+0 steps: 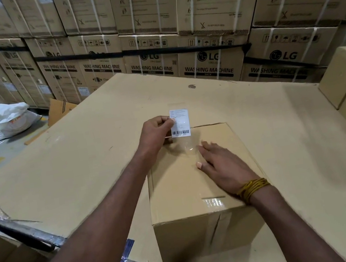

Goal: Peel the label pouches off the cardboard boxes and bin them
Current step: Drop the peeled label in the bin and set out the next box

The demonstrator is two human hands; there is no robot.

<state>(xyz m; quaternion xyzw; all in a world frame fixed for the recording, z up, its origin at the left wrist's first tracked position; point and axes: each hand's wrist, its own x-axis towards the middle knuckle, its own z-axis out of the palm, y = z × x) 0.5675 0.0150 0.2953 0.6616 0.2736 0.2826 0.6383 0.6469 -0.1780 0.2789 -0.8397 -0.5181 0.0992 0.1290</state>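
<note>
At centre frame, a worker's right hand [221,164] lies flat, fingers spread, on a taped cardboard box [201,194] standing on the cardboard-covered worktop [82,169]. Just above it, the left hand [156,133] has its grip pinching a clear label pouch [180,123], lifted at the box's far edge. A slow, low pull with the box held down should spare the cardboard. Stacked washing-machine cartons [208,61] fill the top; white sacks [12,118] lie at left.

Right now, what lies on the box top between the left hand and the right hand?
In the head view, the clear lower part of the label pouch lies between the left hand and the right hand, on the cardboard box.
</note>
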